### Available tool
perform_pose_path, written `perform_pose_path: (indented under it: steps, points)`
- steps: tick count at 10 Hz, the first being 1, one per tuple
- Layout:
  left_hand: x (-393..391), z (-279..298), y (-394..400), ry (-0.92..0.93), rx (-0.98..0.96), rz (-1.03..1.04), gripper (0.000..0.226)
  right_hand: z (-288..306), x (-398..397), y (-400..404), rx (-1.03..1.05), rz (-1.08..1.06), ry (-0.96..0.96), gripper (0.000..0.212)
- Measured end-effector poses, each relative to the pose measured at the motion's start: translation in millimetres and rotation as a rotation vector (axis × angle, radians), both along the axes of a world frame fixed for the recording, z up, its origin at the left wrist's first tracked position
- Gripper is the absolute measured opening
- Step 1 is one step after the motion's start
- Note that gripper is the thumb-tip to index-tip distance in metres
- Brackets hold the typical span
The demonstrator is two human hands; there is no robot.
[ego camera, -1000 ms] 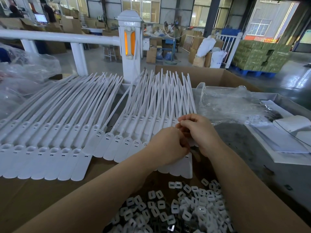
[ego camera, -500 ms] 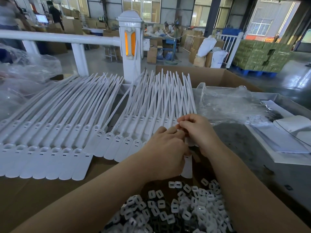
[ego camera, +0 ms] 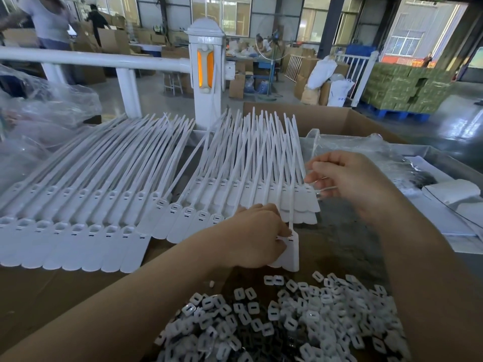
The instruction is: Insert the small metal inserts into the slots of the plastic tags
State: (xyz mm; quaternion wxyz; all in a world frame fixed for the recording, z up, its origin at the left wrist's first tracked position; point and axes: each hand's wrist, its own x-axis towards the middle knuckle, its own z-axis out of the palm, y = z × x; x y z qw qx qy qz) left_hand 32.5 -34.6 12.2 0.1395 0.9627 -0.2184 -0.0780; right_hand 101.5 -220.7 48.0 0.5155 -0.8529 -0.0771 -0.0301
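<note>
Plastic tags, white with long thin tails, lie fanned on the desk in two overlapping batches, too closely stacked to count; the left batch runs off the left edge. One single tag lies apart from them, just in front of the right batch, its flat head partly hidden under the left hand. That hand's grip is a narrow pinch, fingertips curled onto the slotted end of the single tag; whether an insert sits under them cannot be made out. The right hand hovers above and to the right of the single tag, fingers curled in a narrow grip round a thin white strip, which is blurred and hard to identify. Nearer than the single tag lies a heap of small inserts, pale squarish pieces each with a slot, far too many to count and cut off by the bottom edge. Clear plastic bags lie beyond the right hand, and a cardboard box stands behind the right batch.
</note>
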Motion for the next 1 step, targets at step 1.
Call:
perform_pose_path:
  steps: [1]
  points:
    - [-7.8, 8.8, 0.4, -0.03, -0.035, 0.009, 0.042, 2.2, -3.9, 0.0, -0.064, -0.032, -0.078, 0.015]
